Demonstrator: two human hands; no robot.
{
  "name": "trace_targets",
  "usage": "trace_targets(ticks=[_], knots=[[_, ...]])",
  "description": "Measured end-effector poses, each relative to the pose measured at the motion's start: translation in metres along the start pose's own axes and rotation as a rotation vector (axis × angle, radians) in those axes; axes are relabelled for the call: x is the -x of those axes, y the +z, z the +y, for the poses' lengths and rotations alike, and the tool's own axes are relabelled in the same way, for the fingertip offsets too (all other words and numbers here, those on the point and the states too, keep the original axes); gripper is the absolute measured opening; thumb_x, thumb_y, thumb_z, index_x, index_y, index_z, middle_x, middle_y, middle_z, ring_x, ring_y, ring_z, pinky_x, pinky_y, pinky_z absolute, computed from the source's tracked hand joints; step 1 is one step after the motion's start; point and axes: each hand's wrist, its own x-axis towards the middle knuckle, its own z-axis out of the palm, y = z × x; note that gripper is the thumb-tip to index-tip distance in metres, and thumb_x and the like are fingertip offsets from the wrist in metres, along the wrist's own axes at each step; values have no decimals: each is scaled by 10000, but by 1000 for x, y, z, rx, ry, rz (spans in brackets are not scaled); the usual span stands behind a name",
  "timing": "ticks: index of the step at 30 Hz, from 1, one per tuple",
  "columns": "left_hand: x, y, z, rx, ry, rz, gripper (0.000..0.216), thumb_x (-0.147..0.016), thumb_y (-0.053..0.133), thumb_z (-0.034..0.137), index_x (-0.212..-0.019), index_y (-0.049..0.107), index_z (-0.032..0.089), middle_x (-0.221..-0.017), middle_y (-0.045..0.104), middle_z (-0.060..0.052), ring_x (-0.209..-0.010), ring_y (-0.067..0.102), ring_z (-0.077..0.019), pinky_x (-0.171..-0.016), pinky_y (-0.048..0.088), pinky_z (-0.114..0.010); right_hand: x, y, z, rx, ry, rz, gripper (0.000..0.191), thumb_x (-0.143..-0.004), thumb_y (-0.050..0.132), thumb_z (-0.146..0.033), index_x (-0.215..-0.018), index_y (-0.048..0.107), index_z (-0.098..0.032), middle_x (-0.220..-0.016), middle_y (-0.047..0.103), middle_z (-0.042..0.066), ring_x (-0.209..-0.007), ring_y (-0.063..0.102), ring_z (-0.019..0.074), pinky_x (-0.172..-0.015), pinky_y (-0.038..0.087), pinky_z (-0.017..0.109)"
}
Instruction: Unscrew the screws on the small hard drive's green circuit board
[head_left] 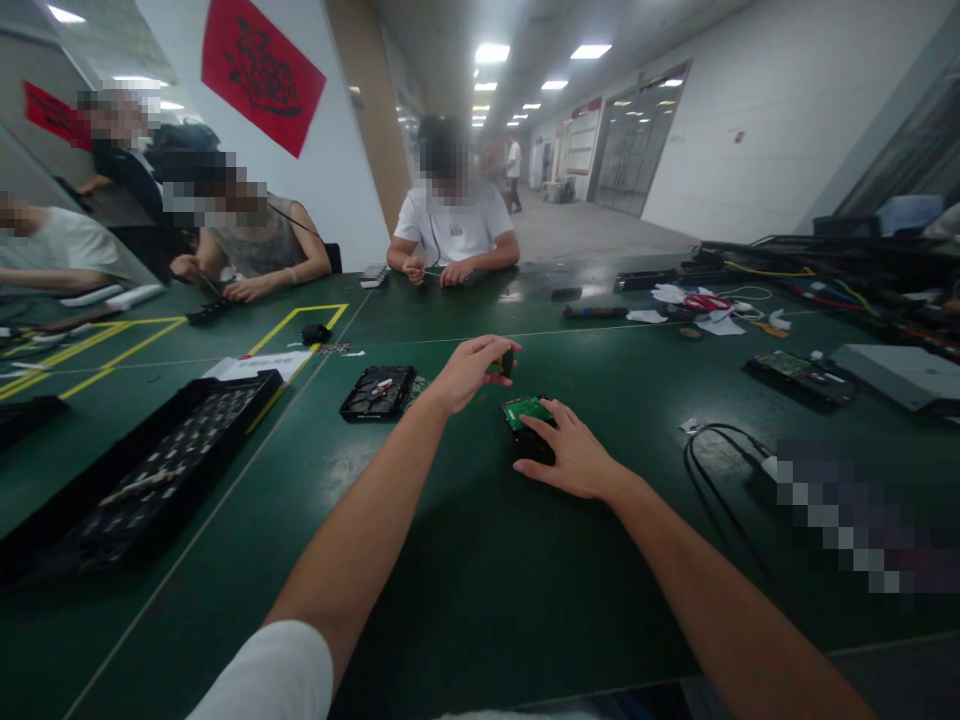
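A hard drive [525,410] with its green circuit board facing up lies on the green table in front of me. My right hand [574,450] rests over its right side, thumb along the near edge and fingers across the top, gripping it. Just above and left of the drive, my left hand [472,372] is raised with its fingers closed around a small dark and yellow object [507,362], whose kind I cannot make out. Left of that hand, a second hard drive [377,392] lies flat with small pieces on it and a circuit board [415,393] beside it.
A long black tray [187,440] with many small parts lies at left. Toward the right are another hard drive [799,377], a grey metal box [900,375], a black cable [694,480] and a wire heap [832,285]. Co-workers sit across the table.
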Motion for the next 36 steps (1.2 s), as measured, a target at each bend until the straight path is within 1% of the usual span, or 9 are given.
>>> trace_targets(ticks=[5,10,13,17,19,22,28,32,36], knots=[[0,3,-1,-70,21,85,325,-837,784,416,-895,638,131,-952,712,-113,-808,663,-165,-580,542,-236,0,0,0,-3,-5,7,978,-836,464,-900,-1585,431,-273,-1689,273,143,-1554,212,449,-1252,224,619],[-1,3,-3,14,20,31,312,-878,750,393,-1044,626,159,-951,710,-94,-877,704,-199,-556,525,-216,0,1,1,-2,-8,14,965,-837,464,-899,-1584,428,-288,-1688,277,136,-1556,206,449,-1245,226,634],[-2,1,-2,19,4,43,299,-923,683,410,-1060,683,144,-909,675,-80,-854,679,-180,-596,563,-236,0,2,2,-1,-7,12,964,-835,471,-897,-1583,430,-291,-1689,275,134,-1558,200,447,-1243,233,631],[-1,-2,0,106,-33,34,297,-943,621,402,-1023,718,133,-969,666,-92,-889,670,-184,-709,622,-307,0,2,2,-2,-5,9,972,-834,463,-903,-1584,426,-285,-1685,273,148,-1559,202,442,-1239,245,627],[0,-3,1,94,-39,15,295,-928,647,412,-1018,715,140,-984,673,-92,-903,668,-188,-719,625,-317,0,2,2,0,-7,9,980,-832,460,-906,-1588,418,-284,-1683,271,156,-1560,202,440,-1238,246,630],[0,-2,1,2,-27,5,341,-895,708,467,-1002,702,144,-957,683,-91,-886,663,-187,-648,597,-277,0,2,2,-3,1,2,978,-830,458,-909,-1592,407,-298,-1692,259,139,-1563,186,446,-1233,248,646],[-1,0,-3,-80,7,107,357,-837,801,435,-927,626,137,-925,716,-103,-815,675,-169,-612,555,-253,1,0,1,-6,1,-7,967,-843,453,-898,-1599,396,-298,-1707,239,118,-1568,163,449,-1248,217,639],[-1,2,-3,-5,-4,51,362,-852,791,418,-1021,603,159,-929,718,-89,-849,702,-186,-609,546,-249,0,0,0,-2,-5,3,963,-843,458,-896,-1589,417,-288,-1696,260,130,-1560,193,445,-1246,226,629],[-1,3,-3,18,-3,7,365,-895,723,458,-1092,679,153,-921,679,-75,-854,678,-175,-603,539,-235,0,1,0,3,-18,18,964,-843,456,-897,-1576,441,-272,-1680,283,151,-1554,215,439,-1251,219,617]])
